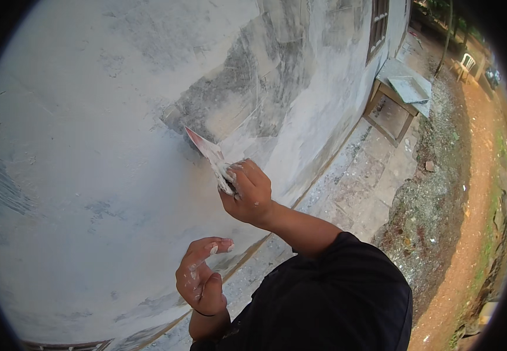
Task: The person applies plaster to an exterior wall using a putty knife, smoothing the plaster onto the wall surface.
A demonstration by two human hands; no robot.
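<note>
My right hand [247, 190] is closed round a putty knife [209, 153] caked with white filler. The blade's reddish tip lies against or very close to the wall [89, 111], at the lower left edge of a grey, unevenly coated patch [253, 70]. Lower down, my left hand [202, 279] is held in front of the wall with its fingers bent and the thumb apart from them. Nothing shows in that hand, and white filler is smeared on its fingertips. A thin dark band circles the left wrist.
A wooden-framed stand [389, 115] at the wall's far end carries a grey board with a shallow tray [410, 89]. A barred window [377, 26] is set in the wall above. Paving [361, 175] splashed with white runs along the base, beside gravel and a dirt path [455, 257]. A white chair [467, 62] stands farther off.
</note>
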